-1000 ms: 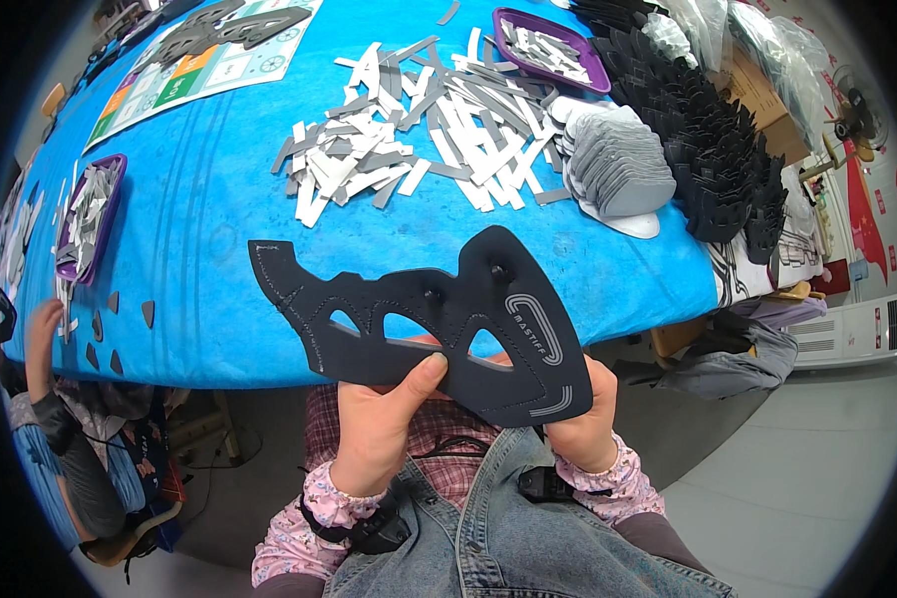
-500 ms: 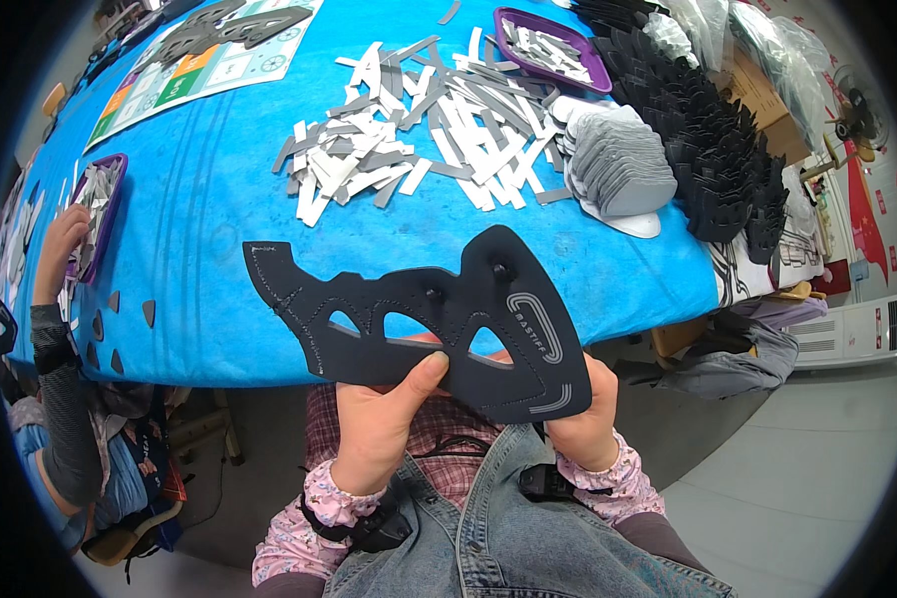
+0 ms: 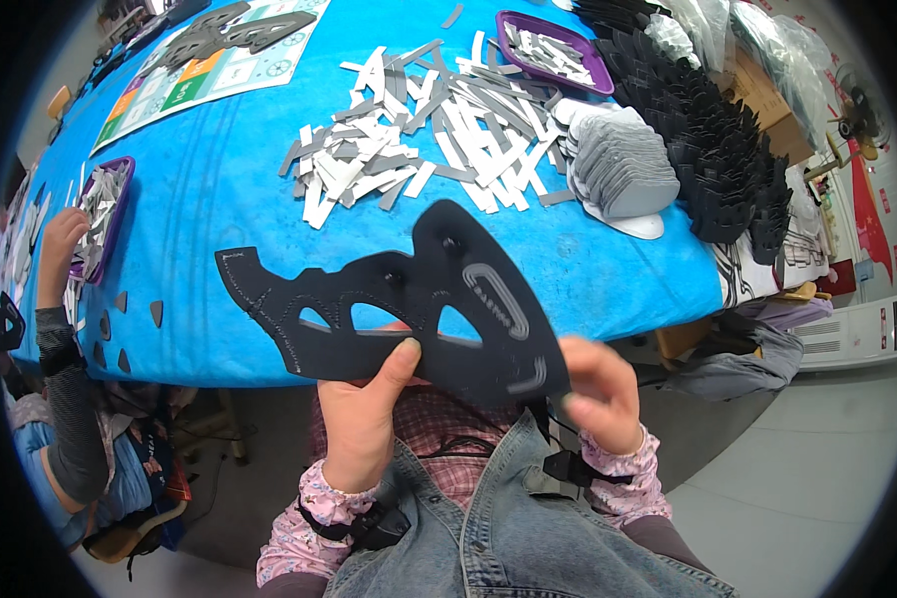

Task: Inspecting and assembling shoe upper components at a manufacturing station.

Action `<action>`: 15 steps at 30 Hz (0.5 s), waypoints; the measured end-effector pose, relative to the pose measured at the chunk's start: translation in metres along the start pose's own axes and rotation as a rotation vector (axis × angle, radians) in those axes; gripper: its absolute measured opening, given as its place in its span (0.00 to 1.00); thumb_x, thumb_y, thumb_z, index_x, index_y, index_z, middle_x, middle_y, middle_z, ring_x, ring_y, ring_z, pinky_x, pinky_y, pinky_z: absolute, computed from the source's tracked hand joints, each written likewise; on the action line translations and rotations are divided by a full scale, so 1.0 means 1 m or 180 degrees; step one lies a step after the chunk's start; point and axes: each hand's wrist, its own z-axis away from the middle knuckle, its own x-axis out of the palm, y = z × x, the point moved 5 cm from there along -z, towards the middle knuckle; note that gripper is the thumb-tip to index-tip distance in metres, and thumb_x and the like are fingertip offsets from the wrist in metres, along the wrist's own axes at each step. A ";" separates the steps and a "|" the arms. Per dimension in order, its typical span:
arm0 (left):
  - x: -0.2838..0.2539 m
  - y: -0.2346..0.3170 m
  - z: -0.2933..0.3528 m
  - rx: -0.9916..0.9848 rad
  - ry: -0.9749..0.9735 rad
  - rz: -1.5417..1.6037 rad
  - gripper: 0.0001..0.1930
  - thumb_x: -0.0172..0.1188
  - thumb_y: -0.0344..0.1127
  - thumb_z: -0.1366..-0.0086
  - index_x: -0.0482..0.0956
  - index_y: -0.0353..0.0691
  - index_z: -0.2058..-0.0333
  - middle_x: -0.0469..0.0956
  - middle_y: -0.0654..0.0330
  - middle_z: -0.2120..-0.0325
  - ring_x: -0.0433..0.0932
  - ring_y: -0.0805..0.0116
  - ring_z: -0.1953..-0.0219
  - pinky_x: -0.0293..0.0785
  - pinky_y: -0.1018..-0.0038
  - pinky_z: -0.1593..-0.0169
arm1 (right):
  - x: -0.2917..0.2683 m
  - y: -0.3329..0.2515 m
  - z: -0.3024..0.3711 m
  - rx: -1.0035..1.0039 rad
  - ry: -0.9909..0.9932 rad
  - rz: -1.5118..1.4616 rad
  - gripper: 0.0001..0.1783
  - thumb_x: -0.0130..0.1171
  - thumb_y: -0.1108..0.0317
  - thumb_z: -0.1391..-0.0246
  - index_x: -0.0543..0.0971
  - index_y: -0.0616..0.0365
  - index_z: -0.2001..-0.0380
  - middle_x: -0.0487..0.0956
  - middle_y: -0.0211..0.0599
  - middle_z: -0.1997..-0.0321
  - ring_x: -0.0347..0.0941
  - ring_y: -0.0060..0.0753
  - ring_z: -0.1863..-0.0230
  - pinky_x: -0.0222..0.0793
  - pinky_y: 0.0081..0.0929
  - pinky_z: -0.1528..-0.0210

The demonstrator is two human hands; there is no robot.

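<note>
My left hand (image 3: 364,419) is closed on a black, flexible-looking flat panel (image 3: 364,354), with the thumb on its front below the cutouts and fingers behind. The panel has three rounded triangular cutouts, stitched lines, two small dark bumps and a grey printed loop towards its right end. It is held tilted over the table's near edge and my lap. Beside the panel's lower right edge, my right hand (image 3: 606,394) is slightly blurred. Its thumb and fingers are apart, with nothing visible between them; whether a fingertip touches the edge is unclear.
On the blue-covered table (image 3: 199,219) lie loose grey and white strips (image 3: 369,149), stacked grey oval pieces (image 3: 623,164) and heaped black parts (image 3: 703,130). Purple trays (image 3: 605,78) hold more strips. At left, another person's hand (image 3: 63,234) reaches to a tray.
The panel has moved left and slightly up with my left hand and has tilted. My right hand has come off the panel's right end, its fingers now in sight beside the edge.
</note>
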 end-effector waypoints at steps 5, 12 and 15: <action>0.013 0.010 0.005 0.0143 0.0091 0.0148 0.13 0.62 0.29 0.46 0.74 0.31 0.63 0.76 0.57 0.68 0.76 0.71 0.67 0.76 0.76 0.65 | 0.015 0.023 -0.006 0.0958 0.0821 -0.1489 0.33 0.56 0.73 0.54 0.57 0.67 0.45 0.66 0.45 0.46 0.59 0.33 0.42 0.52 0.32 0.40; 0.017 0.009 0.009 0.0154 -0.0043 0.0142 0.12 0.60 0.27 0.45 0.73 0.30 0.62 0.75 0.56 0.66 0.75 0.72 0.64 0.73 0.77 0.59 | 0.028 0.014 -0.024 0.0623 0.1248 -0.1297 0.16 0.54 0.67 0.46 0.71 0.64 0.56 0.75 0.38 0.59 0.71 0.25 0.58 0.67 0.23 0.54; 0.015 0.008 0.009 0.0183 -0.0094 0.0058 0.12 0.56 0.32 0.41 0.72 0.30 0.61 0.75 0.55 0.65 0.75 0.70 0.63 0.73 0.74 0.58 | 0.025 0.016 -0.021 0.0608 0.1313 -0.1250 0.13 0.54 0.68 0.46 0.73 0.64 0.59 0.76 0.34 0.61 0.70 0.19 0.60 0.67 0.18 0.57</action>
